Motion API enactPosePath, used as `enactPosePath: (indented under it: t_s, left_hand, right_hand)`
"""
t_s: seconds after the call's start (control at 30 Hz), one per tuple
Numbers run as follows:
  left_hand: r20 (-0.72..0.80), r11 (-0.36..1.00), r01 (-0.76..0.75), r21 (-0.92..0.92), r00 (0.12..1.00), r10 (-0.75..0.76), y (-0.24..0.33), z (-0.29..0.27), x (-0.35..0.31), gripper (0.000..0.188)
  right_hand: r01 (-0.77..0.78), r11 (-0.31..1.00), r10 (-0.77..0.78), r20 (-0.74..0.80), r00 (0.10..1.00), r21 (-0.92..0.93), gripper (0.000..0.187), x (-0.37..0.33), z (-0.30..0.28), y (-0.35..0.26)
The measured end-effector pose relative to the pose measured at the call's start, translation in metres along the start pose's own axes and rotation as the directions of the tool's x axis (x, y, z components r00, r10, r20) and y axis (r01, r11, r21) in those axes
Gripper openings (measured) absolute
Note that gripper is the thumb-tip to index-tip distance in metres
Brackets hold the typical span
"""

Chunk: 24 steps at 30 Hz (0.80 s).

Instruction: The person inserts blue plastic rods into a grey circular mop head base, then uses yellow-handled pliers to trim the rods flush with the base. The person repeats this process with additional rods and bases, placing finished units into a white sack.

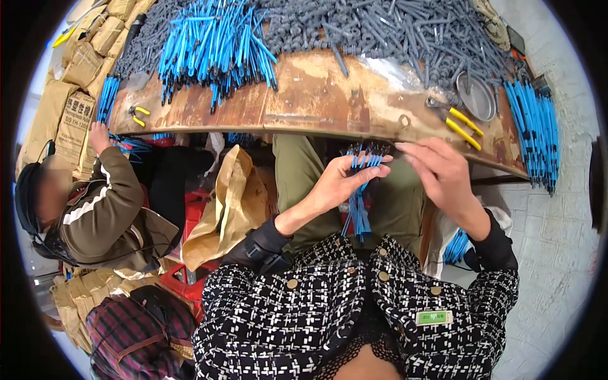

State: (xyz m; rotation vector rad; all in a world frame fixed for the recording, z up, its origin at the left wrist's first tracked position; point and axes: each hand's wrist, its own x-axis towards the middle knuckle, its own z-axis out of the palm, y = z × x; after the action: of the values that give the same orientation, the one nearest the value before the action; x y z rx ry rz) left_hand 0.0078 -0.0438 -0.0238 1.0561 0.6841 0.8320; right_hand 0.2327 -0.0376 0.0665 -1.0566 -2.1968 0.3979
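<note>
My left hand [335,185] is closed round a bundle of thin blue sticks [358,214] with black ends. The bundle hangs above my lap, just below the table's near edge, its dark tips fanning out over the fingers. To its right, my right hand [443,174] reaches toward those tips with the thumb and forefinger drawn together. Whatever is between these fingertips is too small to make out. Past my right hand, on the table, lie yellow-handled pliers [464,128].
The worn wooden table [310,95] carries a large heap of grey plastic parts [392,38], a pile of blue sticks [212,50], a round metal dish [476,96] and small yellow pliers [139,116]. More blue sticks [532,133] overhang the right edge. Another person [101,196] sits at left.
</note>
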Motion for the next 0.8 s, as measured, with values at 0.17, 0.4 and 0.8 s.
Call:
enactPosePath:
  t_s: [0.17,0.4,0.8]
  left_hand:
    - [-0.009,0.971,0.177,-0.159,0.983,-0.181,-0.03,-0.001,-0.029,0.032]
    - [-0.046,0.967,0.2,-0.158,0.977,-0.21,-0.038,0.001,-0.031,0.031]
    - [-0.044,0.977,0.191,-0.097,0.98,-0.196,-0.037,0.0,-0.025,0.029]
  right_hand:
    - [-0.106,0.993,0.096,0.149,0.984,0.061,0.049,-0.025,0.029,-0.009]
    - [-0.206,0.971,0.17,0.253,0.952,0.121,0.059,-0.032,0.039,-0.004]
    - [-0.091,0.996,0.094,0.246,0.965,-0.02,0.06,-0.031,0.035,0.0]
